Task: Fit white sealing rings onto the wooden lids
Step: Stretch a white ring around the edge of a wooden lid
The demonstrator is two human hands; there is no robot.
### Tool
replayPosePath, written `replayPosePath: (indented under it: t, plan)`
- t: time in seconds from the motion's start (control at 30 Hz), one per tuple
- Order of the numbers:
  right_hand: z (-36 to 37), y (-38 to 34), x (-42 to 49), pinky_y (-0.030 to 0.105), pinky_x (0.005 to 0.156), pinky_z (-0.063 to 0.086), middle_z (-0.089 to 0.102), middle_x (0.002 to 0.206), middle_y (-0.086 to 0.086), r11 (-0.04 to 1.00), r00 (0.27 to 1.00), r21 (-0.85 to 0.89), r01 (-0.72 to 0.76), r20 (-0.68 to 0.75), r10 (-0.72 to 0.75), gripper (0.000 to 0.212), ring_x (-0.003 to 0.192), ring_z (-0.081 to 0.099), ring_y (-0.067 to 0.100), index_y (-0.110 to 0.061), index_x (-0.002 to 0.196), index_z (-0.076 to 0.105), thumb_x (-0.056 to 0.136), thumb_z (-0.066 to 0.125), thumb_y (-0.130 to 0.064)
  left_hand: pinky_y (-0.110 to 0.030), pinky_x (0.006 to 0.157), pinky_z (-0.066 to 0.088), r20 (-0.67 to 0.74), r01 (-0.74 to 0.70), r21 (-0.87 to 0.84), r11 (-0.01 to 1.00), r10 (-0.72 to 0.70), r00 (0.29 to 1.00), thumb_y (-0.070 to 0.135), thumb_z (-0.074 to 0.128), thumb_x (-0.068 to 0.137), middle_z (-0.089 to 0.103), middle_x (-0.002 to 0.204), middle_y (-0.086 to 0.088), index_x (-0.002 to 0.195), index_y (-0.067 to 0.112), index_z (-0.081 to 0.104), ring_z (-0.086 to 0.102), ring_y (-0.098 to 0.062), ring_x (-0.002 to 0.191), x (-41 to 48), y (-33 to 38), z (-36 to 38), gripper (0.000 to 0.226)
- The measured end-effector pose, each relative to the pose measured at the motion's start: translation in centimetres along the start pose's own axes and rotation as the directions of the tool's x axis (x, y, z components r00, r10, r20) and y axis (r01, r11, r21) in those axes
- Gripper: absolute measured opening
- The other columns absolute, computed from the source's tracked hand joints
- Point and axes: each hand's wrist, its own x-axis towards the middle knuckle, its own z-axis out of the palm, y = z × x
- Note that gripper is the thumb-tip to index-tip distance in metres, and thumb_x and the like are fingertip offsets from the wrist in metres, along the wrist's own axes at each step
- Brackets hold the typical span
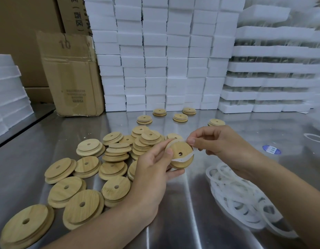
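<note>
My left hand (156,165) grips a round wooden lid (181,150) with a centre hole, held tilted above the steel table. A white sealing ring (184,159) is stretched partly across the lid's face. My right hand (216,141) pinches that ring at the lid's upper right edge. A pile of bare wooden lids (94,169) covers the table to the left. A heap of loose white rings (234,194) lies under my right forearm. Several lids with white rings on them (180,117) sit further back.
The steel table (173,212) is backed by stacked white foam boxes (155,60) and foam trays (272,78). A cardboard box (71,74) stands at the back left. A single ring (315,137) and a blue label (271,150) lie at the right.
</note>
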Motion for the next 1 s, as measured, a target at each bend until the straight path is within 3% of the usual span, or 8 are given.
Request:
replayPosePath:
  t: [0.13, 0.23, 0.33, 0.57, 0.73, 0.83, 1.0]
  plan:
    - [0.2, 0.0, -0.2, 0.028, 0.077, 0.049, 0.077, 0.089, -0.005, 0.999, 0.998, 0.030, -0.044, 0.035, 0.042, 0.016, 0.082, 0.067, 0.005, -0.024, 0.089, 0.078, 0.086, 0.083, -0.039, -0.038, 0.088, 0.066, -0.032, -0.012, -0.031, 0.999, 0.011, 0.999, 0.012, 0.051, 0.111, 0.080, 0.118, -0.002, 0.130, 0.020, 0.069, 0.078, -0.021, 0.110, 0.1, 0.0, -0.1, 0.027]
    - [0.4, 0.1, -0.3, 0.033, 0.085, 0.056, 0.080, 0.098, 0.002, 0.995, 0.993, 0.068, -0.070, 0.103, 0.063, 0.014, 0.093, 0.075, 0.012, -0.019, 0.092, 0.074, 0.088, 0.083, -0.030, -0.037, 0.089, 0.065, -0.048, -0.016, -0.044, 0.999, 0.014, 0.999, 0.012, 0.050, 0.112, 0.079, 0.120, -0.003, 0.132, 0.018, 0.066, 0.077, -0.022, 0.111, 0.3, -0.1, -0.1, 0.027]
    - [0.8, 0.0, -0.3, 0.035, 0.087, 0.055, 0.081, 0.095, 0.003, 0.998, 0.998, 0.048, -0.033, 0.064, 0.030, 0.008, 0.091, 0.076, 0.012, -0.020, 0.089, 0.075, 0.092, 0.079, -0.027, -0.038, 0.091, 0.065, -0.063, -0.003, -0.033, 0.999, 0.001, 0.998, 0.011, 0.050, 0.112, 0.080, 0.117, -0.002, 0.132, 0.018, 0.065, 0.078, -0.021, 0.109, 0.4, -0.1, -0.1, 0.027]
    - [1.3, 0.1, -0.3, 0.016, 0.072, 0.051, 0.079, 0.087, 0.000, 0.992, 0.989, -0.068, 0.102, 0.118, -0.094, 0.009, 0.080, 0.069, 0.004, -0.023, 0.088, 0.080, 0.095, 0.076, -0.022, -0.041, 0.092, 0.061, -0.011, -0.041, 0.189, 0.981, 0.044, 0.999, 0.020, 0.063, 0.106, 0.082, 0.106, 0.000, 0.117, 0.024, 0.077, 0.078, -0.018, 0.104, 0.2, -0.6, -0.3, 0.018]
    - [-0.3, -0.2, -0.3, 0.034, 0.092, 0.055, 0.080, 0.106, 0.001, 0.985, 0.982, -0.174, -0.020, 0.183, 0.052, 0.015, 0.101, 0.071, 0.012, -0.020, 0.098, 0.080, 0.099, 0.071, -0.032, -0.045, 0.092, 0.065, -0.091, -0.030, 0.101, 0.994, 0.039, 0.995, 0.013, 0.065, 0.104, 0.083, 0.106, -0.001, 0.117, 0.019, 0.076, 0.079, -0.019, 0.103, 0.3, -0.7, -0.2, 0.018]
    - [-0.6, -0.2, -0.4, 0.031, 0.092, 0.057, 0.079, 0.109, -0.001, 0.983, 0.966, -0.173, -0.069, 0.236, 0.109, 0.017, 0.101, 0.071, 0.006, -0.018, 0.099, 0.078, 0.099, 0.071, -0.033, -0.044, 0.090, 0.065, -0.123, -0.044, 0.075, 0.996, 0.052, 0.991, 0.011, 0.066, 0.103, 0.083, 0.106, -0.001, 0.116, 0.020, 0.075, 0.080, -0.018, 0.101, 0.3, -0.8, -0.1, 0.018]
    - [0.1, 0.0, -0.3, 0.035, 0.091, 0.057, 0.079, 0.104, 0.001, 0.986, 0.971, -0.156, -0.061, 0.219, 0.095, 0.020, 0.102, 0.074, 0.009, -0.016, 0.095, 0.076, 0.094, 0.077, -0.035, -0.034, 0.082, 0.067, -0.151, -0.083, 0.048, 0.995, 0.089, 0.985, 0.012, 0.064, 0.104, 0.082, 0.105, -0.001, 0.118, 0.017, 0.072, 0.079, -0.017, 0.100, 0.4, -0.7, -0.2, 0.016]
